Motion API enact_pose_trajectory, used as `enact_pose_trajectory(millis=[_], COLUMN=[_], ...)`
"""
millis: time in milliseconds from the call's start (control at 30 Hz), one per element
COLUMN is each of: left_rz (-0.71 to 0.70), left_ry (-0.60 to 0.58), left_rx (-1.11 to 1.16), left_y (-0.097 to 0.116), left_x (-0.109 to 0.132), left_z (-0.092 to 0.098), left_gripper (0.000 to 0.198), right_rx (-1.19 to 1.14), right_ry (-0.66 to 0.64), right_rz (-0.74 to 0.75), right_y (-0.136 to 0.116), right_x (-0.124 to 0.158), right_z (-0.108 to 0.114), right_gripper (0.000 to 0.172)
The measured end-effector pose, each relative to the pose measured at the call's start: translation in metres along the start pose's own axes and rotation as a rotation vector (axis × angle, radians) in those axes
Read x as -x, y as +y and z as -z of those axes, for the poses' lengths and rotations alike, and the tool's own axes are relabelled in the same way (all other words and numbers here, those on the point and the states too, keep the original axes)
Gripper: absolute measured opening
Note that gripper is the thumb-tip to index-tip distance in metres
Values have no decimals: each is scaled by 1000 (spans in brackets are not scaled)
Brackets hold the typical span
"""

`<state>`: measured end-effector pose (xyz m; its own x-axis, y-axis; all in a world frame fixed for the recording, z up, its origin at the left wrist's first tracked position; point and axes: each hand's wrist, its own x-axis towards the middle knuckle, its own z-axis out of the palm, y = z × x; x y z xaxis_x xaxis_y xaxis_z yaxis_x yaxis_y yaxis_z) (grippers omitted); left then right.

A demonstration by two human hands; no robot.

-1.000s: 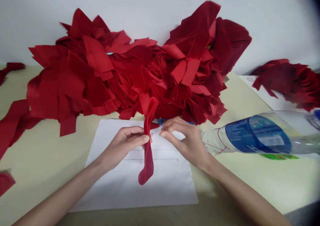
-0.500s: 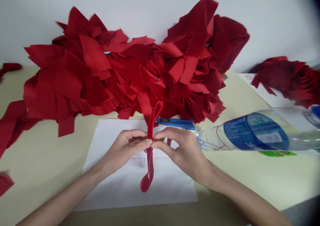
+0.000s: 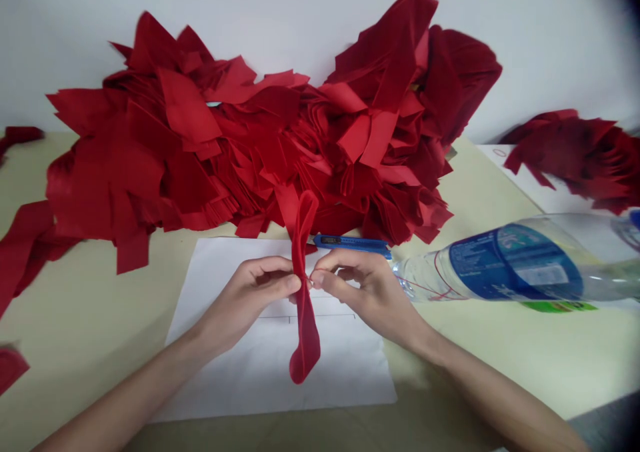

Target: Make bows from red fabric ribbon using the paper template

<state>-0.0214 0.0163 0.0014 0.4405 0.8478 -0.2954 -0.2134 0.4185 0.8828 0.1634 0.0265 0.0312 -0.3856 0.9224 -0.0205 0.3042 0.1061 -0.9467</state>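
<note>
A red fabric strip [image 3: 305,332] is folded into two loops, one standing up and one hanging down toward me. My left hand [image 3: 250,292] pinches its gathered middle from the left with thumb and fingers closed. My right hand [image 3: 360,289] pinches at the same spot from the right, fingers curled; whether it also holds a thin thread there is too small to tell. Both hands hover over a white paper sheet [image 3: 240,372] marked with thin pencil lines.
A big heap of red fabric strips [image 3: 240,132] fills the back of the pale table [image 3: 500,365]. A blue utility knife [image 3: 350,243] lies behind my hands. A clear plastic bottle [image 3: 510,272] lies on its side at right. More red strips [image 3: 580,155] sit far right.
The loops have flattened and widened as my fingers shifted their pinch at the middle. My right hand moved in from the right to meet the strip and stays there.
</note>
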Motion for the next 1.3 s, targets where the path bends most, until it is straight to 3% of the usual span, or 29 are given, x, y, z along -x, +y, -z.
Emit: enact_pose_trajectory(millis=[400, 600, 800, 1067, 1200, 1300], left_rz=[-35, -26, -152, -86, -88, -83], left_ry=[28, 7, 111, 283, 257, 272], left_rx=[125, 36, -265, -151, -176, -159], left_y=[-3, -4, -6, -2, 2, 3], left_x=[1, 1, -1, 2, 5, 5], left_z=[-4, -5, -6, -13, -16, -16], left_gripper=[17, 20, 20, 11, 5, 11], right_rx=[-108, -89, -81, -261, -301, -302], right_ry=[49, 38, 44, 7, 17, 4], right_rz=[-48, -58, -53, -211, -203, -194], right_y=[3, 7, 14, 15, 15, 14], right_x=[-2, -4, -5, -12, -11, -11], right_z=[-9, -10, -13, -12, -12, -12], right_gripper=[12, 13, 10, 12, 17, 15])
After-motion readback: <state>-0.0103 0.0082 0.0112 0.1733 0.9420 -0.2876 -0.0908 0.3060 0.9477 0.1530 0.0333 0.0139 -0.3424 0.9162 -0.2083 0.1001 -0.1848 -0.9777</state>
